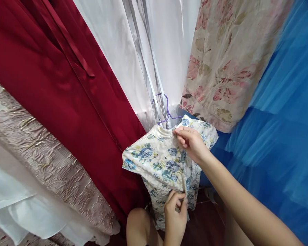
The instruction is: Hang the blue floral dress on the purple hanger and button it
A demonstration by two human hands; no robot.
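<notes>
Embossed pinkish fabric (59, 167) hangs at nine o'clock, dark red satin (74, 99) at ten and white cloth (171, 51) at twelve. Below centre, toward six, lies a white garment (161, 164) with blue flowers, a purple hanger (168, 114) at its neck. At six, the left hand (174, 212) has thumb and forefinger pinched together on the garment's front edge. Nearer centre, toward five, the right hand (191, 142) grips its neckline between fingertips. Beige floral cloth (226, 68) hangs at two, blue tulle (279, 143) at three.
</notes>
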